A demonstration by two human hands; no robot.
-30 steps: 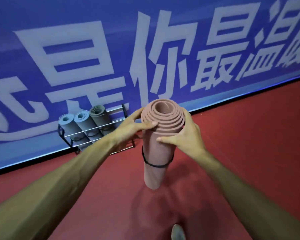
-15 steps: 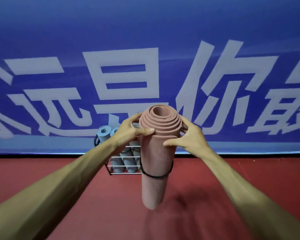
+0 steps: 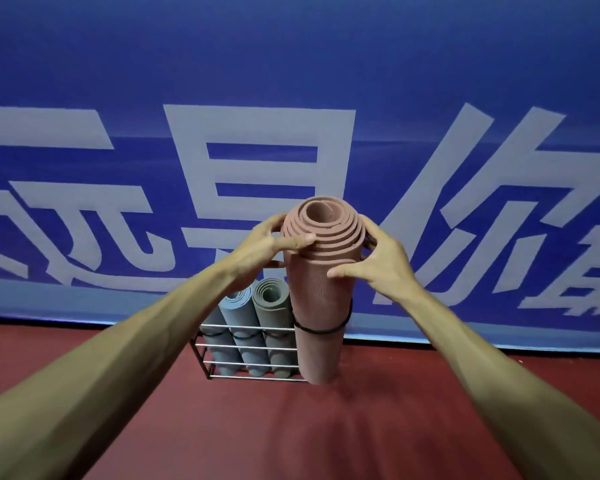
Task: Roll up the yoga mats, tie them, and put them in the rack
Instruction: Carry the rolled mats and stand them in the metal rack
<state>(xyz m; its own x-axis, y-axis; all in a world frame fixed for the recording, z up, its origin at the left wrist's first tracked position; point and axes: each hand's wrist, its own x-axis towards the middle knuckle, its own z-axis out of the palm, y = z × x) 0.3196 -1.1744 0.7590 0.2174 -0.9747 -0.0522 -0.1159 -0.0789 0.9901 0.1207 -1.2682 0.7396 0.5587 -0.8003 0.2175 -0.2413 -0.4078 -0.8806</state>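
Left hand (image 3: 265, 244) and right hand (image 3: 380, 264) grip the pink mat (image 3: 321, 306) upright; its foot covers the rack (image 3: 250, 347) at right.

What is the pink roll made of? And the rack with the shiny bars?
The pink mat looks like soft matte foam or rubber: thick spongy layers show at its rolled end, with a fine bumpy texture down its side. The rack seems to be metal wire: thin, straight bars with a silvery shine.
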